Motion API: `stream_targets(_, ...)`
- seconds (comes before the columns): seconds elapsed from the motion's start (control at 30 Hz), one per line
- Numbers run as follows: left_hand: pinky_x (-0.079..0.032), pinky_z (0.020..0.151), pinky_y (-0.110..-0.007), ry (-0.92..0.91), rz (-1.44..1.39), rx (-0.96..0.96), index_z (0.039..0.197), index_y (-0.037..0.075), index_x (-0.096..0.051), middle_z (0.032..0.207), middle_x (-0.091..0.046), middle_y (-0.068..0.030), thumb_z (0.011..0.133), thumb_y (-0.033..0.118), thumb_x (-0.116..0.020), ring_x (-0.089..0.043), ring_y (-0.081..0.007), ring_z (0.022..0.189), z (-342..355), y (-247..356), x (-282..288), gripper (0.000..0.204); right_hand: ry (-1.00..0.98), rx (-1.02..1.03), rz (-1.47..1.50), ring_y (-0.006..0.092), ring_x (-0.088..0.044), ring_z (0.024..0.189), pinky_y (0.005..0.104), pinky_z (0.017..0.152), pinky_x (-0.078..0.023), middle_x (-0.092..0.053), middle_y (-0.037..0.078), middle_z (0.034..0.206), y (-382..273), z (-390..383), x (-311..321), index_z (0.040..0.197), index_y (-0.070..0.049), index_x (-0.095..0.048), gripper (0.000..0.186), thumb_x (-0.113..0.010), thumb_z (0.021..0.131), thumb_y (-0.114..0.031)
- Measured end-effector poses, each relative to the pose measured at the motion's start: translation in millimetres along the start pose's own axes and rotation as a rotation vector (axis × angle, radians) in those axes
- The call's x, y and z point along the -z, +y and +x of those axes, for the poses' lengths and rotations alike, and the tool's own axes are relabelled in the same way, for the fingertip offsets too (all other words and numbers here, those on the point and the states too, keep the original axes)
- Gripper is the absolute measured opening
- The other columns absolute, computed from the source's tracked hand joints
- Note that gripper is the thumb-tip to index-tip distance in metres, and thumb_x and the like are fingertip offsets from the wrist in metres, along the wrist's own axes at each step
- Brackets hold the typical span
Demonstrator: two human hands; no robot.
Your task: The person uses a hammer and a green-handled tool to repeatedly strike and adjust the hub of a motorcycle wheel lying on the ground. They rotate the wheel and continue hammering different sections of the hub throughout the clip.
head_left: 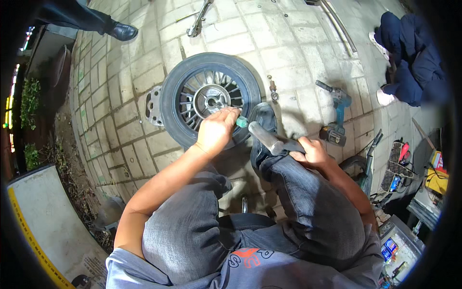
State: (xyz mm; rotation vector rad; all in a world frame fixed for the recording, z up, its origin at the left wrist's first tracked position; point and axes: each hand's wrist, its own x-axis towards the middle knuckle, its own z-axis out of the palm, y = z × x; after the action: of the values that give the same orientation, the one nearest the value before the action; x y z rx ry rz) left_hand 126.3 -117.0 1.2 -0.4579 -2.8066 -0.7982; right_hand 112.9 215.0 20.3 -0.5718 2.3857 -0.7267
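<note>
A wheel with a black tyre (169,91) and a spoked rim lies flat on the paving in front of me. My left hand (219,129) is over the near right part of the rim, its fingers closed around a tool with a green end (241,121); the hand hides the rest of it. Beside that green end is the cylindrical head of a hammer (266,138). My right hand (310,152) grips the hammer's dark handle above my right knee. The hammer head and the green end look close, with a small gap between them.
A cordless power tool (339,108) stands to the right, near a small metal part (273,88). A wrench (196,23) lies beyond the wheel, and a perforated metal plate (154,106) beside it. Other people's legs are at far left (82,21) and far right (414,58).
</note>
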Motion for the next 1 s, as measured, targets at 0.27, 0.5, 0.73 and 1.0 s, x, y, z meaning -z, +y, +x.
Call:
stream_targets(0.27,-0.055,0.083,-0.037,0.002,-0.045,0.007,0.109,0.005,-0.062,0.103,-0.068,-0.0144,0.070,-0.004,-0.064,-0.067,-0.0310,0.096,1.6,0.8,2.3,0.040,-0.033,0.144,0.153,0.0381,-0.064,0.075,0.0425,0.065,-0.051,-0.064,0.021,0.079,-6.9,14.2,0.9,0.097,-0.002,-0.058,0.040,-0.067,0.084,-0.038)
stream_targets(0.5,-0.055,0.082,-0.036,0.066,0.006,0.026,0.105,0.003,-0.065,0.099,-0.070,-0.0126,0.075,0.002,-0.060,-0.068,-0.0281,0.093,-7.0,-16.4,2.6,0.031,0.092,0.157,0.166,0.0420,-0.064,0.075,0.0446,0.067,-0.050,-0.062,0.022,0.076,-8.4,1.9,3.5,0.093,-0.001,-0.055,0.043,-0.071,0.082,-0.039)
stream_targets(0.73,-0.053,0.070,-0.042,-0.308,-0.094,0.150,0.106,0.008,-0.065,0.083,-0.067,-0.0184,0.080,0.016,-0.072,-0.066,-0.0359,0.079,51.8,-18.8,45.3,0.028,0.271,0.026,0.279,0.0293,-0.056,0.059,0.0389,0.056,-0.044,-0.054,0.018,0.065,-16.0,18.2,12.4,0.085,0.000,-0.052,0.029,-0.062,0.091,-0.026)
stream_targets(1.0,-0.050,0.077,-0.046,-0.612,-0.101,0.134,0.095,0.002,-0.066,0.088,-0.067,-0.0204,0.080,0.029,-0.073,-0.064,-0.0394,0.089,126.0,-48.4,37.7,0.032,0.301,-0.105,0.497,0.0158,-0.044,0.060,0.0350,0.057,-0.042,-0.049,0.012,0.065,-11.5,24.6,10.0,0.089,0.002,-0.053,0.032,-0.057,0.095,-0.029)
